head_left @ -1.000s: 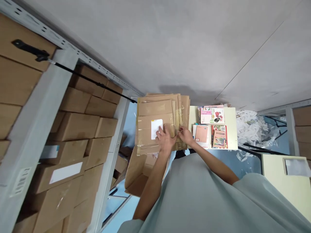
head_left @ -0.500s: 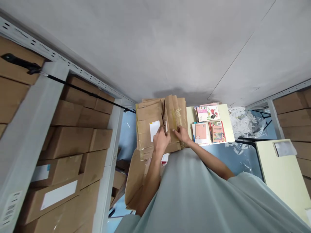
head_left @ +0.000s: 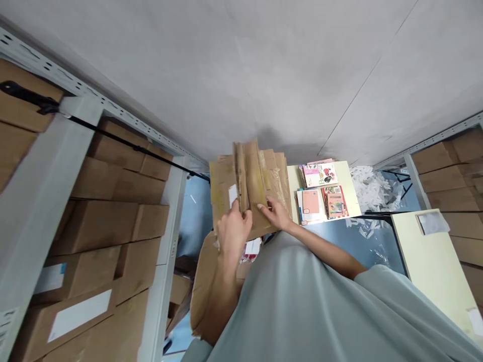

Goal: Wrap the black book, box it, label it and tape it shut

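A pile of flattened cardboard [head_left: 277,176] lies by the wall, with folded sheets on top. My left hand [head_left: 233,229] is closed on the near edge of a raised cardboard sheet [head_left: 240,168] that bears a white label. Beside it, my right hand [head_left: 276,213] pinches the edge of a folded cardboard flap [head_left: 253,176], thumb on top. Both hands work at the near side of the pile. Under my left forearm stands an open cardboard box [head_left: 204,281], and a plastic-wrapped item with a white label [head_left: 252,247] shows in it.
Stacks of books [head_left: 320,174] and notebooks [head_left: 311,203] sit on a cream table [head_left: 352,198] at right. White paper scraps [head_left: 373,191] lie beyond it. Shelves of cardboard boxes [head_left: 101,226] line the left, more boxes [head_left: 445,176] the right. A second cream table [head_left: 430,261] is near right.
My left hand has moved left and nearer to me, tipping the cardboard sheet leftward and up. My right hand has shifted slightly left along the folded flap.
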The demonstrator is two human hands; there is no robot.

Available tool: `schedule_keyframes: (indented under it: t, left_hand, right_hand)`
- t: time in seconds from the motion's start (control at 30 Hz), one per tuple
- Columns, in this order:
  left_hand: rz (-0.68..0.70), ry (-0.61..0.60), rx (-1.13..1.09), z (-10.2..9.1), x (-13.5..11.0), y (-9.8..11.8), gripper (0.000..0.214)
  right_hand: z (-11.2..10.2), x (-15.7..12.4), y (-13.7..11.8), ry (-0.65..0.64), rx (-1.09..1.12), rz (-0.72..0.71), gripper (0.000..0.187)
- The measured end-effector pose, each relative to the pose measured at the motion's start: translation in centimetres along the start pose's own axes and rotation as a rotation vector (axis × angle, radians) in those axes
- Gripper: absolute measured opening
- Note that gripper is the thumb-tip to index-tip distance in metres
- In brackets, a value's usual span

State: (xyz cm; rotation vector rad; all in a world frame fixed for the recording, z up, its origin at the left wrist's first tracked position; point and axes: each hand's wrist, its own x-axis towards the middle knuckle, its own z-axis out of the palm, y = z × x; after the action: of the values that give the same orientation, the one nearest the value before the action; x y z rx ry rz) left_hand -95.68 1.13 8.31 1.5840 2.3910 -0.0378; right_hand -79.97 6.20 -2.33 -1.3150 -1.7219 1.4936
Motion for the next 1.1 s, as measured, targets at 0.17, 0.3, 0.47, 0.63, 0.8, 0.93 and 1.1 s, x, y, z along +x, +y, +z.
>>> schedule_keyframes:
  t: [0.17,0.3,0.47,0.63,0.8,0.93,1.1]
  left_hand:
    - [0.085,-0.081,-0.032,1.7,0.8,2.2,0.040]
    - [-0.022,-0.053,0.010,0.4,1.0,1.5,0.040]
    - [-0.134,0.166,-0.062,-3.7,-0.5,-0.8,0.039]
    - [-0.158,0.309,-0.075,-7.1,-2.8,-2.0,0.034]
    - [-0.120,0.302,-0.047,-7.2,-2.8,-2.7,0.039]
    - [0.090,0.205,-0.129,-2.1,0.1,-0.4,0.047]
    - [0.238,-0.178,-0.179,6.4,3.4,4.5,0.044]
  right_hand:
    - [0.6,-0.5,-0.6,-0.022,-0.004,0.027,0.038]
    - [-1.5,-0.4,-0.1,0.008,0.020,0.015,0.043]
    - [-8.7,-0.9,-0.4,0.144,0.182,0.028,0.048]
    - [-17.5,-4.2,-1.5,0.291,0.406,0.217,0.048]
    - [-21.9,-8.7,-2.4,0.508,0.382,0.213,0.052]
    - [-22.4,-11.7,-3.1,0.632,0.341,0.181,0.054]
    - [-22.0,-16.3,-5.1,0.817,0.345,0.198,0.052]
